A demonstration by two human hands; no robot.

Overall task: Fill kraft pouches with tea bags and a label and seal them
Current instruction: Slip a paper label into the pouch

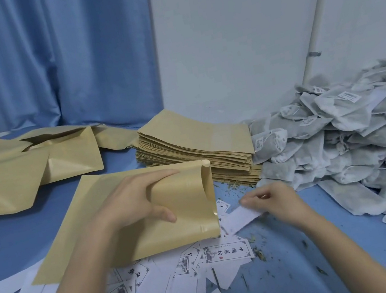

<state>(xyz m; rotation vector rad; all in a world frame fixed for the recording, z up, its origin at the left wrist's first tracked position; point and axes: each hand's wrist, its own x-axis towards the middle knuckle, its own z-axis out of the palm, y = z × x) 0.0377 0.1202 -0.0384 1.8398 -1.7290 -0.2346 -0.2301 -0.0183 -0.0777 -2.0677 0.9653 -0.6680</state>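
Here our left hand (132,202) grips the light, creasable kraft pouch (126,213) by its bowed-open mouth on the bench (46,222); our right hand (272,199) pinches a limp paper label (242,217) just beside it.

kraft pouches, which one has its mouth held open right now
The kraft pouch gripped by the left hand, its mouth bowed open toward the right. The stacked pouches behind lie flat; the pouches at far left lie untouched.

1 head cam, looking fwd and down, close over table (23,238).
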